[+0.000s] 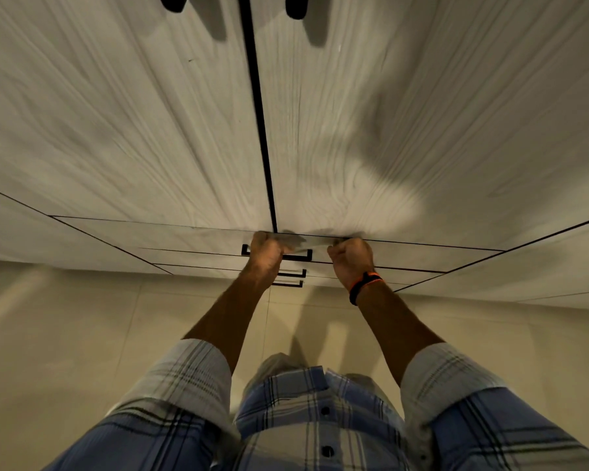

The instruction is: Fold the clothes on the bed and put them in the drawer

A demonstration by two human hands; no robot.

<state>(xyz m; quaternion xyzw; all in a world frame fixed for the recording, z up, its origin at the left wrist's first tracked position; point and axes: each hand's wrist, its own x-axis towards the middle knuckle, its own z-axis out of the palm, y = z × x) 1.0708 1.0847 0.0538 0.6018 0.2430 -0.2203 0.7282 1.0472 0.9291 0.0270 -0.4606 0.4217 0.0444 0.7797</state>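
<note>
**A:** So where are the hands in this one? All I get is wardrobe.

**B:** Dead centre of the frame. Both arms reach straight out to the top drawer (405, 248), the wide flat front just under the two tall doors (133, 130). The left hand (267, 251) is curled over the drawer's top edge, right by its black handle (300, 255). The right hand (351, 258) is fisted on the same edge, a little to the right, with an orange and black band (366, 285) on that wrist. Can't tell if the left one has the handle too or only the edge.

**A:** And the clothes?

**B:** Not in view. No bed either, just tile floor (65, 334) at the bottom and the person's plaid shirt (320, 419). Whether something's already inside the drawer I can't say, since there's no gap to look into.

**A:** So what does the next bit hang on?

**B:** My guess: the drawer's long axis runs left to right across the frame, and it slides toward the bottom of the frame, at the body. The hands sit side by side near the middle of that front, about equally close, left nearer the handle. An even pull or push from both should keep it from racking. Two more handles (291, 278) sit just below, so more drawers are there.
</note>
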